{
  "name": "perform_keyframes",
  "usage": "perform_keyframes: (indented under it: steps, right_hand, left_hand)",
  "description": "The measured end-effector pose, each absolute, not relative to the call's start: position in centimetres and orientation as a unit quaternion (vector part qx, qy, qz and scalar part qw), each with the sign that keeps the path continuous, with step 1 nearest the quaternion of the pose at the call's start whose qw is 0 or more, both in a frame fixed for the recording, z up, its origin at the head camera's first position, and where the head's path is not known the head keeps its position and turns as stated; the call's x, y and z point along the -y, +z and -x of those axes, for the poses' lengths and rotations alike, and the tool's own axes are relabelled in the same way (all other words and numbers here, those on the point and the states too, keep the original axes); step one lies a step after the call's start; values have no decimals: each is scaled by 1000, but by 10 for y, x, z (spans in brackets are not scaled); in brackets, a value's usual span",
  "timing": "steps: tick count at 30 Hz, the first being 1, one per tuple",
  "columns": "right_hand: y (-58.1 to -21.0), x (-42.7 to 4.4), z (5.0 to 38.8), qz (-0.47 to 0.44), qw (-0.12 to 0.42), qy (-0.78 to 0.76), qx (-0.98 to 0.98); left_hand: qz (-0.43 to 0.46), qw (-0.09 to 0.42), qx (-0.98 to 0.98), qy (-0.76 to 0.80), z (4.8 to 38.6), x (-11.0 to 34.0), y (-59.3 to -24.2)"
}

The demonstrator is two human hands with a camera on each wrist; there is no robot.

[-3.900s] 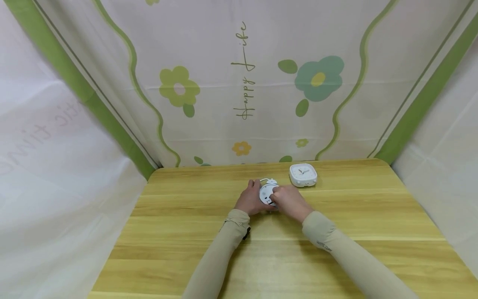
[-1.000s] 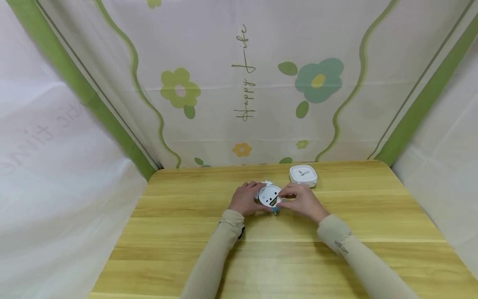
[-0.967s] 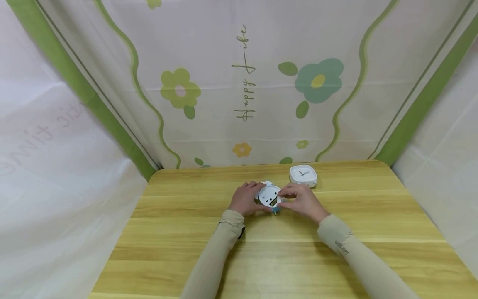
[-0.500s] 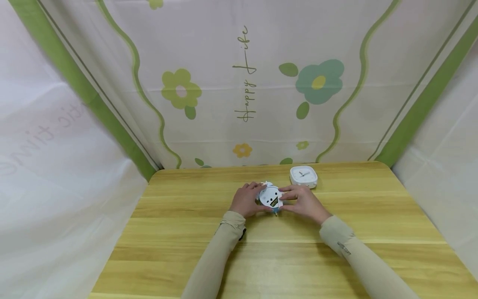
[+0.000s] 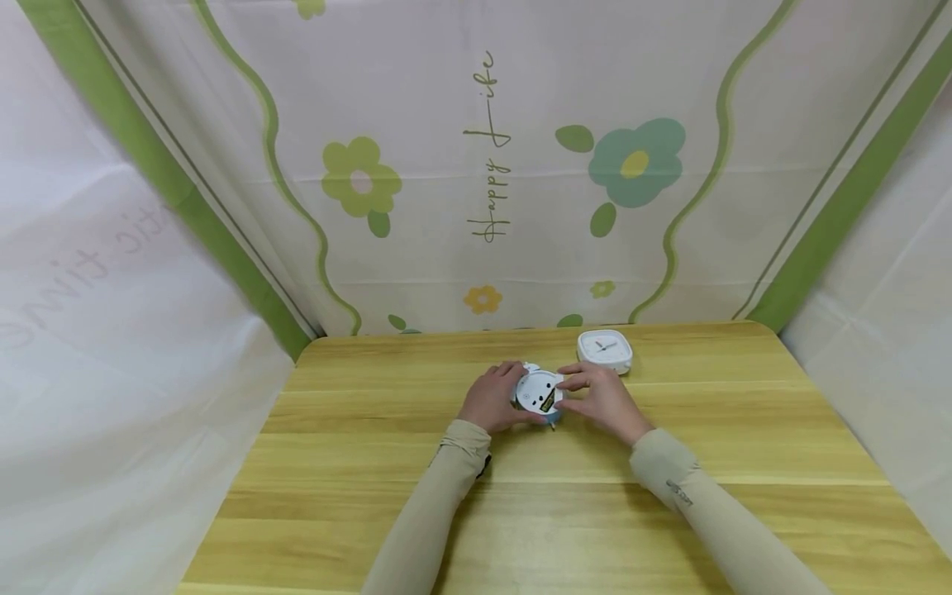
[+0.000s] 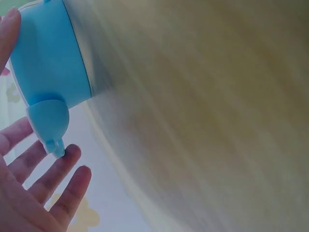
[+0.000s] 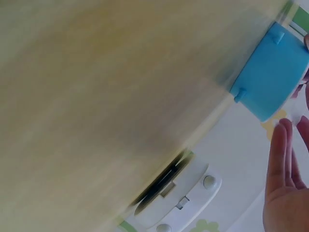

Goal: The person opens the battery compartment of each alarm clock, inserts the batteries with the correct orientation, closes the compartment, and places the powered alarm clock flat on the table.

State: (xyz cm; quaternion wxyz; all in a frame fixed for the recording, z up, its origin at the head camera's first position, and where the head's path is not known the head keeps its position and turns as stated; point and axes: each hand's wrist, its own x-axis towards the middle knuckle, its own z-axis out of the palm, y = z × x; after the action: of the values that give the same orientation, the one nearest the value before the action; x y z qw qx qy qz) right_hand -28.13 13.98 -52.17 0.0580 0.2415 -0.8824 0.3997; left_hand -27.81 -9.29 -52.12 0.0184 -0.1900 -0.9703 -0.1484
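A small round alarm clock (image 5: 532,387) lies with its white back turned up; its sides are light blue, with a blue dome-shaped bell (image 6: 48,118) and two short feet. My left hand (image 5: 491,398) grips it from the left, thumb at the lower edge, fingers at the upper. A black-and-yellow patch (image 5: 548,401) shows on the back, beside small dark knobs. At the clock's right edge, my right hand (image 5: 604,403) pinches what looks like a small flat white piece (image 5: 561,381) between thumb and fingertips. In the right wrist view that piece is blurred and mostly hidden.
A rounded-square white clock (image 5: 604,349) lies face up behind my right hand, near the wooden table's (image 5: 565,521) back edge. Patterned cloth curtains (image 5: 431,99) hang behind the table and on both sides.
Earlier my right hand worked over the lower right of the clock's back; it has drawn back to the edge, uncovering the black-and-yellow patch. In the last second, only the right fingers have shifted slightly.
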Motion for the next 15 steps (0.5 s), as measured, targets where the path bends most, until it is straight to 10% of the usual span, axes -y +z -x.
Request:
perform_keyframes:
  steps: [15]
  right_hand:
    - [-520, -136, 279, -228, 31, 512, 828]
  left_hand:
    - [271, 15, 908, -319, 276, 83, -512]
